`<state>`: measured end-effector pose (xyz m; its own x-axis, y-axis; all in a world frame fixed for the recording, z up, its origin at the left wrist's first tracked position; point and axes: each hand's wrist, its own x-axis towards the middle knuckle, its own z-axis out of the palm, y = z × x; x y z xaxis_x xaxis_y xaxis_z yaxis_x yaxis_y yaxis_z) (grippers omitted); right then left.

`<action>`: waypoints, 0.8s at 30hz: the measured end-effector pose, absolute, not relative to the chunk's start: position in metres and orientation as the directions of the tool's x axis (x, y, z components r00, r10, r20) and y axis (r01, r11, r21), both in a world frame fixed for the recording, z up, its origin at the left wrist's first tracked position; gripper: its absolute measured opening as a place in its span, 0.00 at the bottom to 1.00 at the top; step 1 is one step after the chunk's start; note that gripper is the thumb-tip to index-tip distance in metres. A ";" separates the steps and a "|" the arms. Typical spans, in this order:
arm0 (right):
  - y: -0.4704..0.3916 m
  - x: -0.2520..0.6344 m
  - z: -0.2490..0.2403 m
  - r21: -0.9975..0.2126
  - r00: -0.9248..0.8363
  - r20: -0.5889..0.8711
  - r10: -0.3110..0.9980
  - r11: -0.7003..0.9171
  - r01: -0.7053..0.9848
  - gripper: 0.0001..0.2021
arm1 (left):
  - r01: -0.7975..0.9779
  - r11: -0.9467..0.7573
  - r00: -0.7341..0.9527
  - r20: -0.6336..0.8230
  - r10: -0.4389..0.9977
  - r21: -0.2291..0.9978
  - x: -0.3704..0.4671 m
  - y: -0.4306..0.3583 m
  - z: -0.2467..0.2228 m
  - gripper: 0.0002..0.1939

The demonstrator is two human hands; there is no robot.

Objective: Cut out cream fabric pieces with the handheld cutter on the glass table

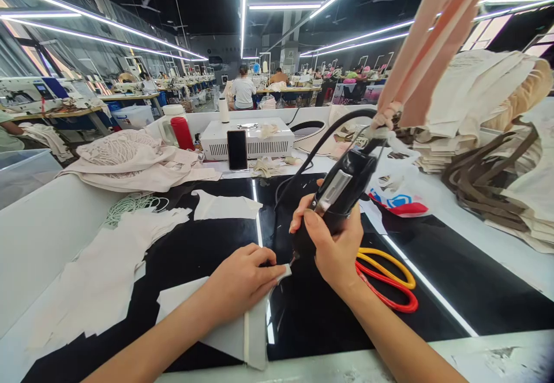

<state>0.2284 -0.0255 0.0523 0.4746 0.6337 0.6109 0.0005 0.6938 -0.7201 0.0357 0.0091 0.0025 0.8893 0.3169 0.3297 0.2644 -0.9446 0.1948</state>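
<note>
My right hand (335,239) is wrapped round a black corded hand-held power tool (346,181), held upright at a tilt. Pink cloth strips (426,54) are tied to its top end. Its thin metal tip (295,258) points down beside the end of a pale fabric piece (255,337). Over that piece, my left hand (244,279) lies with fingers together, gripping the fabric edge close to the tip. Part of the fabric is hidden under my left hand and forearm. Both sit over a glossy black work surface (208,250).
Yellow and red loops (389,279) lie right of my right hand. Cut pale pieces (108,273) and green cord (134,207) are at left. Behind stand a phone (237,149), a white vented box (212,141) and a red bottle (182,133). Fabric stacks (471,94) rise at right.
</note>
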 end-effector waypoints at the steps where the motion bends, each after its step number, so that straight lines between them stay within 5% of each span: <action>1: -0.026 0.229 0.052 -0.717 0.472 0.613 0.634 0.697 -0.004 0.13 | 0.265 -0.941 0.889 0.324 0.323 0.212 0.035 0.009 0.002 0.13; 24: -0.035 0.224 0.053 -0.734 0.462 0.605 0.648 0.679 0.010 0.17 | 0.379 -0.858 0.803 0.336 0.491 0.348 0.031 0.014 -0.002 0.14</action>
